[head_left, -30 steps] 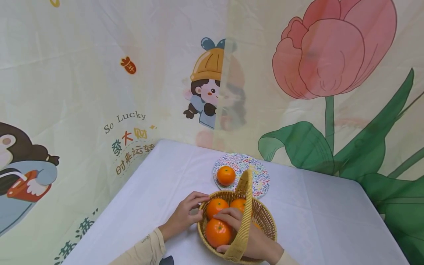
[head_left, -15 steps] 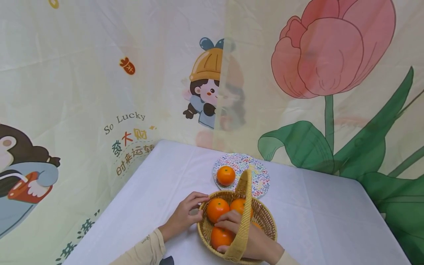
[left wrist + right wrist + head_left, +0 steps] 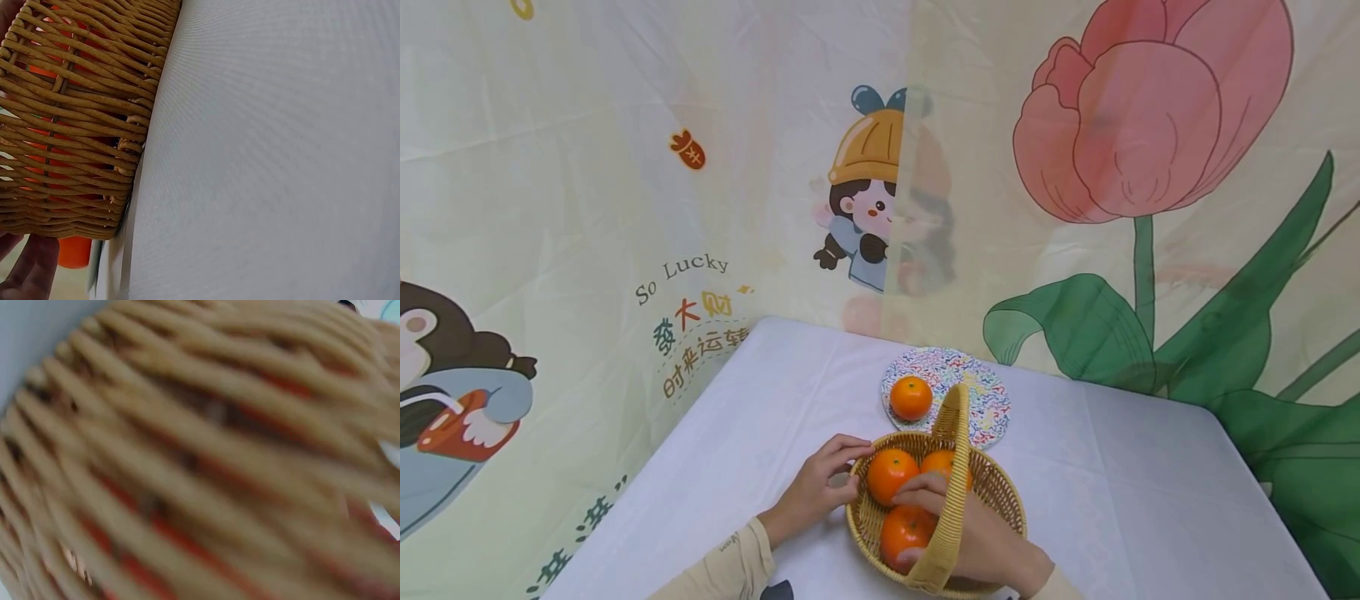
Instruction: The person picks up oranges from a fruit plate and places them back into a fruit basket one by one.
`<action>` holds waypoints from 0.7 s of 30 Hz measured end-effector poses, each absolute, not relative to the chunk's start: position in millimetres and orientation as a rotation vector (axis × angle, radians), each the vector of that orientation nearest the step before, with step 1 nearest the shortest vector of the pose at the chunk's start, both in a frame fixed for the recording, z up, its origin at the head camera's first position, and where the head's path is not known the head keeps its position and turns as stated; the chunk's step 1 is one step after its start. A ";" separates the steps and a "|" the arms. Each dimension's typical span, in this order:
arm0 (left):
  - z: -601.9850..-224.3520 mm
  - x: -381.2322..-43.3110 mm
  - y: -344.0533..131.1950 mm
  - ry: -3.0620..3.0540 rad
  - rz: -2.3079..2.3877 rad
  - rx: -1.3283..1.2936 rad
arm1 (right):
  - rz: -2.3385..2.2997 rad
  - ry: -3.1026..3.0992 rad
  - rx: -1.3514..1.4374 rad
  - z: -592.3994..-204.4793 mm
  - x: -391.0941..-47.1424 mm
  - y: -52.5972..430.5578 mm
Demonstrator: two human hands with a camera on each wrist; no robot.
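Note:
A wicker basket with a tall arched handle stands on the table and contains several oranges. My left hand holds the basket's left side at the rim; in the left wrist view its fingers show beside the woven wall. My right hand reaches into the basket under the handle and grips the front orange, thumb on the near side and fingers over the top. Behind it lie another orange and one partly hidden by the handle. The right wrist view is filled by blurred wicker.
Behind the basket lies a round multicoloured mat with a single orange on its left part. A white cloth covers the table. Printed curtains hang along the table's back and left sides.
The front orange has sunk lower into the basket and shifted slightly right, along with my right hand's fingers. My left hand and the basket stay in place.

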State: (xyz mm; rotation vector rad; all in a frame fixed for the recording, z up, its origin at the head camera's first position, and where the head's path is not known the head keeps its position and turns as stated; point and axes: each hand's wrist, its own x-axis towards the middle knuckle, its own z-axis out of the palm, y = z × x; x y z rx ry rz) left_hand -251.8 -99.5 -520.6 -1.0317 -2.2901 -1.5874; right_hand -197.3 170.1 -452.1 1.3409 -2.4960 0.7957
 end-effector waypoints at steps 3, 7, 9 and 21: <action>-520.4 -252.1 -100.0 -2.288 -1.572 -1.034 | 0.849 -2.522 1.282 -442.3 -200.3 175.4; -520.4 -251.9 -100.2 -2.291 -1.584 -1.031 | 1.001 -2.534 1.191 -431.2 -208.5 189.5; -520.3 -251.8 -100.3 -2.295 -1.601 -1.026 | 1.077 -2.521 1.154 -428.3 -214.5 199.7; -517.1 -249.9 -100.8 -2.318 -1.608 -1.014 | 1.352 -2.478 0.826 -440.9 -269.2 250.7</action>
